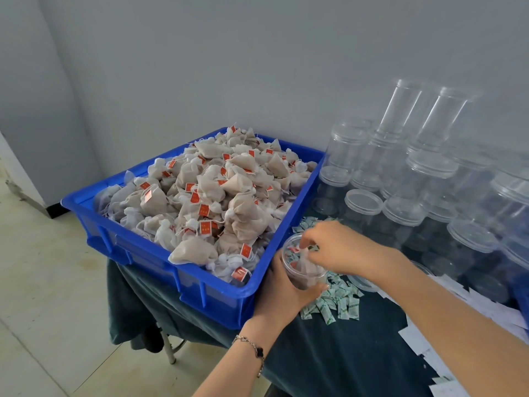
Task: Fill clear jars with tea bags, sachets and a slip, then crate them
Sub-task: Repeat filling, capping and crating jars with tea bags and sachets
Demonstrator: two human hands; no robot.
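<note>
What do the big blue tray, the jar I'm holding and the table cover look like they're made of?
Blue tray: likely rigid moulded plastic, glossy, with ribbed walls and a rolled rim. Jar: clear plastic by the look, see-through with tea bags showing inside; glass can't be ruled out. Table cover: dark matte cloth, draping in soft folds at the edge.

Single view: head-worn, wide-angle. Looks forward and down from above the table's point(329, 365) near edge. Close range: both forearms enter from the bottom edge, the hands near centre. Blue crate point(160, 262) at left-centre, clear jars point(429, 179) at right. Grey wall point(257, 58) fills the upper half; floor point(48, 282) at lower left.
</note>
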